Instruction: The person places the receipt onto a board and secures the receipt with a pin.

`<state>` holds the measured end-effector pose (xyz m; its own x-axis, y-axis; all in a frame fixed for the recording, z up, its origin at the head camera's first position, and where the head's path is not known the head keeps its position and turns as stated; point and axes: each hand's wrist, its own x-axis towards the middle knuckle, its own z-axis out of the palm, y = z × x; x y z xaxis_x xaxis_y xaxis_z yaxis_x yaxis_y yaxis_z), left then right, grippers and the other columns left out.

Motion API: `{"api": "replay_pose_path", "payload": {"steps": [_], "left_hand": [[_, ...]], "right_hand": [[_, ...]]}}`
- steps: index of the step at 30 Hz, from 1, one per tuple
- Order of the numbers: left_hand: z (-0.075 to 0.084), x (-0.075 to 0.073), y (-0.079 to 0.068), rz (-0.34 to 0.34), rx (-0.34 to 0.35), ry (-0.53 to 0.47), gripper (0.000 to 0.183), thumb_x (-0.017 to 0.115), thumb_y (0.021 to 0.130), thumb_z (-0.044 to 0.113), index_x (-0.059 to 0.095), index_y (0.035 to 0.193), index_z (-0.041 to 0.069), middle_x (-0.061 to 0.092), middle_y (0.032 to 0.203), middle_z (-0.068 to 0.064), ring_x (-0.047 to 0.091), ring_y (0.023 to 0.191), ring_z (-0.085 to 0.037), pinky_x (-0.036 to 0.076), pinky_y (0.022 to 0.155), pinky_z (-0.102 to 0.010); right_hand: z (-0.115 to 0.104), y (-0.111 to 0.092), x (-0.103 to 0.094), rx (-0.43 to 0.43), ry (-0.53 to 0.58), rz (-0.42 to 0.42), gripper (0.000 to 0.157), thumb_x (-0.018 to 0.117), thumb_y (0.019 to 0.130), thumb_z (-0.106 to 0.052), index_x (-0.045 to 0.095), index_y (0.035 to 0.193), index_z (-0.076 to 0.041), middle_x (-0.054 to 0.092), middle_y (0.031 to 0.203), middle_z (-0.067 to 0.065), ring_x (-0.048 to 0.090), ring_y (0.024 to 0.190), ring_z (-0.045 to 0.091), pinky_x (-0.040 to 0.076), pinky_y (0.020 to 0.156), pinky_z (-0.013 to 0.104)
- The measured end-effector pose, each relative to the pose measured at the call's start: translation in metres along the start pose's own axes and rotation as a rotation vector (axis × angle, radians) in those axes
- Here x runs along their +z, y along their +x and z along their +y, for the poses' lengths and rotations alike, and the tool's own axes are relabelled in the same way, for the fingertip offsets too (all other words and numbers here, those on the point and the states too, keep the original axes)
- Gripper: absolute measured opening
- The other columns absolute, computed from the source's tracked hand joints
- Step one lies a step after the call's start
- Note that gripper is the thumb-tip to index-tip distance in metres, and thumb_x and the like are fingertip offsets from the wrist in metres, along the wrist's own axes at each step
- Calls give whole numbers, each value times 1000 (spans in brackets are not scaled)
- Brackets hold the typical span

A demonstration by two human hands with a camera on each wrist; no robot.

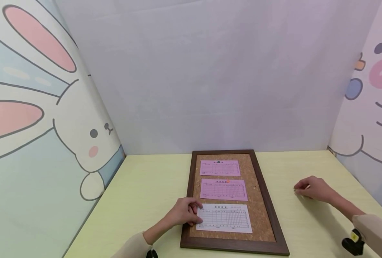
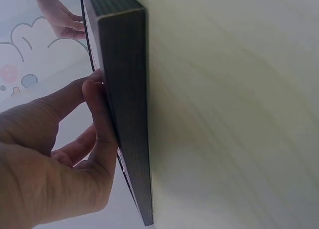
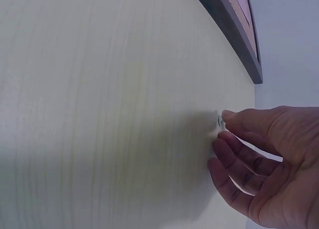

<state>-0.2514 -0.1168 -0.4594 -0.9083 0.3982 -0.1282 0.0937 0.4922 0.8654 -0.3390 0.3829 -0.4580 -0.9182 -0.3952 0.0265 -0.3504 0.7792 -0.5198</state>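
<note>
A white printed receipt slip (image 1: 224, 218) lies on the lower part of a framed corkboard (image 1: 263, 224). My left hand (image 1: 186, 211) holds the slip by its left edge, index finger near the upper corner and thumb near the lower one. In the left wrist view this hand (image 2: 65, 149) bends over the frame's dark side (image 2: 127, 89). Out on the table to the right of the board, my right hand (image 1: 315, 189) pinches a small pale thing (image 3: 221, 121) between thumb and index finger, low over the tabletop. Its kind is mostly hidden by the fingertips.
Two pink slips (image 1: 220, 168) lie above the white one, the upper with a dark pin (image 1: 218, 162), the lower with an orange pin (image 1: 228, 181). The pale wooden table (image 1: 146, 190) meets a light back cloth (image 1: 226, 89) and side panels with cartoon animals.
</note>
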Motion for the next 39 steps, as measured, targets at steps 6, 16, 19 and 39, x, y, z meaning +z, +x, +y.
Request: {"api": "replay_pose_path", "payload": {"steps": [6, 16, 19, 39], "left_hand": [[0, 0, 0, -2, -1, 2, 30, 84, 76, -4, 69, 102, -4, 58, 73, -1, 58, 52, -8, 52, 47, -21], [1, 0, -1, -7, -6, -1, 30, 84, 77, -4, 69, 102, -4, 58, 73, -1, 58, 51, -8, 52, 47, -21], [1, 0, 0, -12, -4, 0, 29, 85, 77, -3, 69, 103, -4, 58, 73, -1, 58, 51, -8, 52, 47, -21], [-1, -1, 2, -8, -22, 0, 30, 85, 77, -2, 69, 102, -2, 57, 73, 0, 57, 51, -6, 53, 48, -21]], "right_hand": [[-1, 1, 2, 16, -31, -6, 11, 75, 90, -13, 78, 91, -3, 69, 74, -8, 47, 62, -7, 42, 55, 21], [-5, 3, 0, 35, -91, 13, 9, 77, 88, -13, 79, 86, -4, 73, 75, -3, 44, 62, -6, 39, 58, 22], [-4, 2, 2, 38, -86, 16, 10, 76, 89, -14, 79, 85, -6, 69, 70, -6, 43, 59, -5, 38, 57, 22], [-29, 11, 7, -32, 29, -41, 12, 70, 95, -11, 76, 87, -3, 66, 68, -3, 51, 58, -1, 45, 52, 22]]}}
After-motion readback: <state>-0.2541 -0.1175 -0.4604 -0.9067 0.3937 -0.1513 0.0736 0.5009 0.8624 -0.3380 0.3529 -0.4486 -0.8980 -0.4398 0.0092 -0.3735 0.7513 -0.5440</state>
